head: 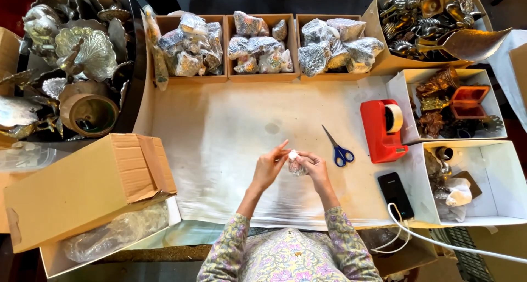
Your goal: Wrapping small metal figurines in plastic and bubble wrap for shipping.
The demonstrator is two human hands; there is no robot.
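White paper covers the table (230,133), and over its middle both hands meet on a small wrapped piece (296,165) in clear plastic. Left hand (269,169) pinches the piece's left side, forefinger stretched up and out; right hand (315,169) is curled round its right side, gripping it. Just right of the piece lie blue-handled scissors (339,149), and beyond them a red tape dispenser (382,131), with a black phone (396,194) nearer the person. Farther from the person than the piece, three cardboard trays (262,46) stand in a row, filled with plastic-wrapped bundles. Far right of the piece, white boxes (494,177) hold brass and dark metal ornaments. Left of the piece a closed cardboard carton (82,188) rests on its side, and past it a heap of silver and brass figures (71,57).
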